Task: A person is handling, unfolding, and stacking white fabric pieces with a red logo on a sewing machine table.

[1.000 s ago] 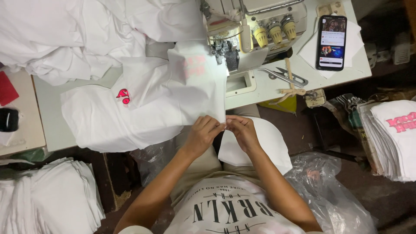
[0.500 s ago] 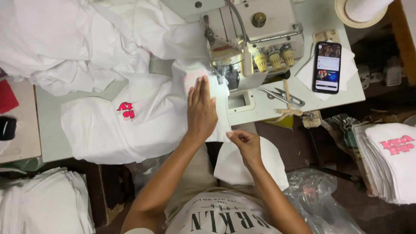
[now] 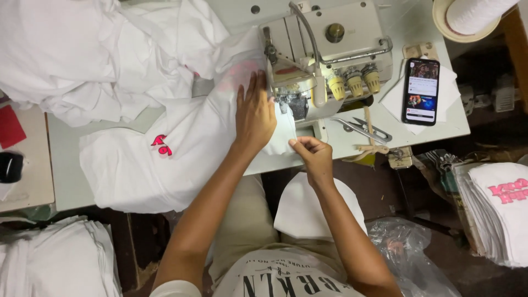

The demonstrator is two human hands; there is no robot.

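Note:
A white garment (image 3: 165, 159) with a small pink print lies spread over the pale sewing table (image 3: 66, 165). My left hand (image 3: 254, 113) rests flat on it, fingers apart, pressing the cloth just left of the needle area of the cream sewing machine (image 3: 324, 49). My right hand (image 3: 312, 154) pinches the garment's near edge at the table's front, below the machine. A loose white fabric piece (image 3: 308, 212) hangs over my lap.
More white cloth (image 3: 82, 49) is heaped at the back left. A phone (image 3: 421, 91) lies on white paper right of the machine, scissors (image 3: 366, 131) beside it. Stacks of white garments stand at right (image 3: 498, 214) and lower left (image 3: 55, 258). A thread cone (image 3: 473, 14) stands top right.
My left hand slid forward over the garment towards the machine. My right hand moved up from my lap and took the cloth's edge. The view shifted nearer the machine.

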